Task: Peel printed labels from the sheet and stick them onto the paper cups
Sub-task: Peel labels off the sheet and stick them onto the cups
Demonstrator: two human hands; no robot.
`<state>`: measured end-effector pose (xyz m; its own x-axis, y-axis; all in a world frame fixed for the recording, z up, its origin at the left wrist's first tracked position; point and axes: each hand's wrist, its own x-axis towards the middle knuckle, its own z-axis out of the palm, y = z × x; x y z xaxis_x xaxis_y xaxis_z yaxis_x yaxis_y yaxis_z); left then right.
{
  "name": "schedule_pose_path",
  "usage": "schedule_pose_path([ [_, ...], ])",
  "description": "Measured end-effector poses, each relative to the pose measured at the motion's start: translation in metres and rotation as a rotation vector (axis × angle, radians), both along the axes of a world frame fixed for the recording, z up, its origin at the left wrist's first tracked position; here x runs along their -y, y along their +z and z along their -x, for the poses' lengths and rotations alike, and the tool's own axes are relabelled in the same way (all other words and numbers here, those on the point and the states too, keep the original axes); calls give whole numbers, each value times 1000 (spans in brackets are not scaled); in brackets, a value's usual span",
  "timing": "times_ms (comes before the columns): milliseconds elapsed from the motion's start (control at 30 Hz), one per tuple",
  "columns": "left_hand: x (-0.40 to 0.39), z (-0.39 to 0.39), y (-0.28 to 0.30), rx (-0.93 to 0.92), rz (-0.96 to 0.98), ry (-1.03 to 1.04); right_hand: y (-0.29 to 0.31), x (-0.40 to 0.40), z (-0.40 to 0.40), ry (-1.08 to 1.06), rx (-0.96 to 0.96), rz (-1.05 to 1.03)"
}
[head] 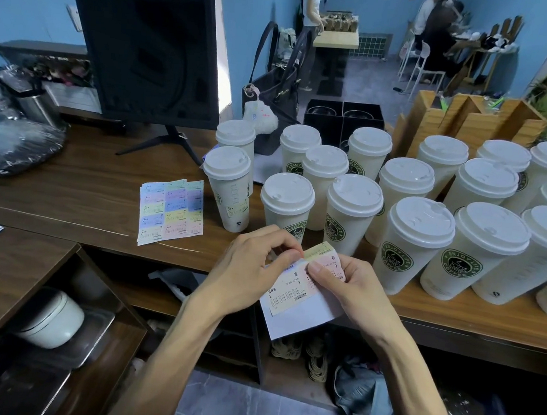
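Head view: smooth, tapered paper cups (351, 214) with white plastic dome lids crowd the dark wood-grain counter (68, 189), most bearing a round green logo; one cup at the left (229, 190) carries a small label low on its side. A flat stack of pastel label sheets (172, 211) lies on the counter just left of the cups. In front of the counter edge, both hands hold a thin white sheet (294, 297) with pale pink printed labels. The left hand (254, 265) pinches a yellow label (316, 253) at the sheet's top with curled fingertips; the right hand (351, 280) grips the sheet's right edge, thumb pressed flat on top.
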<state>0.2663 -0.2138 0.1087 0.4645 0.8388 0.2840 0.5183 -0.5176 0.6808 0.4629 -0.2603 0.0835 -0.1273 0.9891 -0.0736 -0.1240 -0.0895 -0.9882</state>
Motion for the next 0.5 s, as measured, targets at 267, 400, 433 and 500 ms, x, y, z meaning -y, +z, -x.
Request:
schedule_pose_path([
  [267, -2, -2, 2, -21, -17, 31, -2, 2, -2, 27, -13, 15],
  [400, -5, -2, 6, -5, -51, 59, -5, 3, -1, 55, -1, -1],
  [433, -6, -3, 7, 1, -58, 69, -6, 3, -1, 57, -1, -2],
  [500, -8, -3, 6, 8, -78, 100, -7, 3, -2, 57, 9, 1],
])
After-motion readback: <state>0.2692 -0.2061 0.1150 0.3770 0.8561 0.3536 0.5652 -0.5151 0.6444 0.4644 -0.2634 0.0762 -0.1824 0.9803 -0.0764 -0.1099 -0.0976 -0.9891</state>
